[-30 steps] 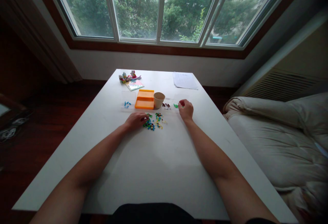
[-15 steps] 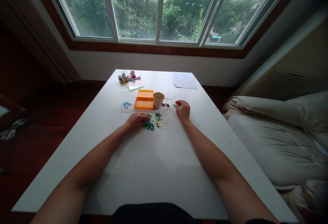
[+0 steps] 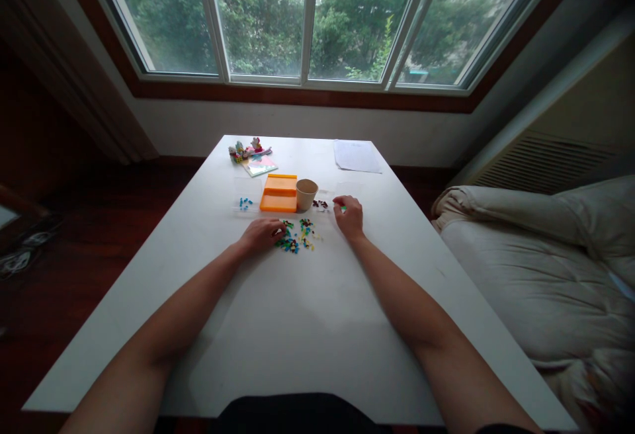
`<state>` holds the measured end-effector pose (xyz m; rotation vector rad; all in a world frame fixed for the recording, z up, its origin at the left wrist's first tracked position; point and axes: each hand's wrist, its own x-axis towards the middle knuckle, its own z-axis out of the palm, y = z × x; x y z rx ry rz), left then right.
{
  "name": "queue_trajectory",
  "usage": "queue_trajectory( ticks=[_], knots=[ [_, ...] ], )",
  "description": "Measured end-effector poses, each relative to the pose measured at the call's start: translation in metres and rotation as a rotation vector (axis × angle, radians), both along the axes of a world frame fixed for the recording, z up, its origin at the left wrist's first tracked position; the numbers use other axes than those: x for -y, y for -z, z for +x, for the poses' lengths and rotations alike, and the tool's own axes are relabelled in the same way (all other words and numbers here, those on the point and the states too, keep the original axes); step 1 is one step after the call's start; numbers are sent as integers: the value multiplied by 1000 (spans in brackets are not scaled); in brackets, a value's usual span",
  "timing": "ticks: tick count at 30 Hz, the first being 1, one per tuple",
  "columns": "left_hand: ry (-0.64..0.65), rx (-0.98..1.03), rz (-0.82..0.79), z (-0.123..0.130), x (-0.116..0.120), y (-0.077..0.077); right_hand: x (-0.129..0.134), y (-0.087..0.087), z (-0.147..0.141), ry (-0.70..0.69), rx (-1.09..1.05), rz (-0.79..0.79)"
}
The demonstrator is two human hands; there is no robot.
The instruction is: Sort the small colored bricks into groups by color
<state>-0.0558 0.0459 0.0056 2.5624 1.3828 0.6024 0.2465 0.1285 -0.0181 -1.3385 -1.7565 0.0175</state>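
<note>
My left hand (image 3: 262, 233) rests at the left edge of a mixed pile of small beads (image 3: 288, 245) in blue, green, brown and yellow. Its thumb and forefinger are curled together at the pile, and whatever lies between them is too small to see. Farther right, my right hand (image 3: 350, 217) is low over the table, fingers bent with a gap between thumb and forefinger. A few green beads (image 3: 343, 208) show in that gap, seemingly on the tabletop. Brown beads (image 3: 320, 204) lie left of the right hand, and several blue beads (image 3: 245, 204) form a group at the left.
An orange tray (image 3: 278, 204) and a paper cup (image 3: 307, 194) stand behind the pile on the white table (image 3: 297, 328). Toward the back are colourful figures (image 3: 248, 150), a shiny square card (image 3: 260, 166) and paper sheets (image 3: 357, 156). A cushioned seat (image 3: 526, 275) is at the right.
My right hand has shifted slightly left, and its fingers sit a little apart from the green beads. My left hand stays at the pile with only a slight finger movement.
</note>
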Motion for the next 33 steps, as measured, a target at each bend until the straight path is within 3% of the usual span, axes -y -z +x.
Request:
queue_trajectory(
  ticks=[9,21,26,33],
  knots=[
    [13,3,-20,1,2,0,8,-7,-7,-91,23,-17],
    [-27,125,59,-5,-6,9,20,-4,-21,-425,110,-3],
    [-161,210,134,-16,-13,9,21,-5,-21,-423,109,-12],
    [-481,358,192,-46,-28,10,23,-6,-22,-464,130,-22]
  ],
)
